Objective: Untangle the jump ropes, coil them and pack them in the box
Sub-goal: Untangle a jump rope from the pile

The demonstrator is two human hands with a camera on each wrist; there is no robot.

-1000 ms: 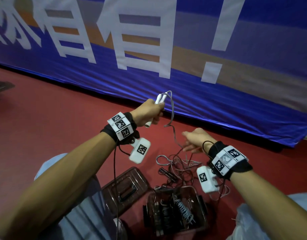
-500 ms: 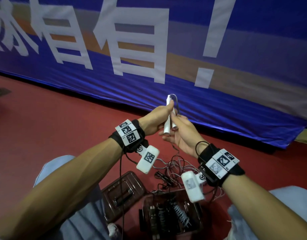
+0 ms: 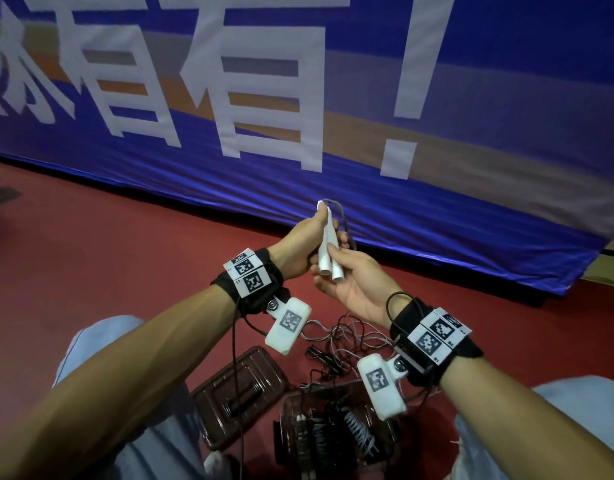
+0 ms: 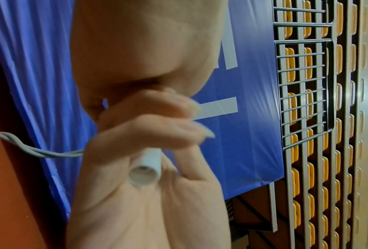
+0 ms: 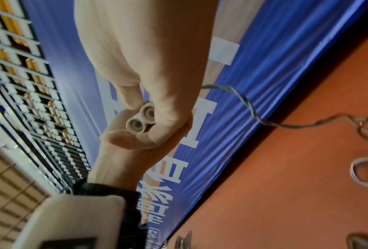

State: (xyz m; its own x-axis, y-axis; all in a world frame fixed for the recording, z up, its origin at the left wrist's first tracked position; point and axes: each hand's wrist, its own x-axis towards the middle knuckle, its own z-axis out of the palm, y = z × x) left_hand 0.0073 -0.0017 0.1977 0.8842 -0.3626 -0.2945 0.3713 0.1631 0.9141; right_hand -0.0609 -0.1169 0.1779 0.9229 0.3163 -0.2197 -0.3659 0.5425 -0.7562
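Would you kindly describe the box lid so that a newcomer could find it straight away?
Start at the red floor below the blue banner. Under the left forearm, the dark box lid lies flat, left of the open box. Unlike the box, it holds no coiled ropes.

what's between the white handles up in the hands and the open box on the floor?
A loose tangle of rope on the red floor, shown in the head view. The rope runs down to it from the handles; the box sits below.
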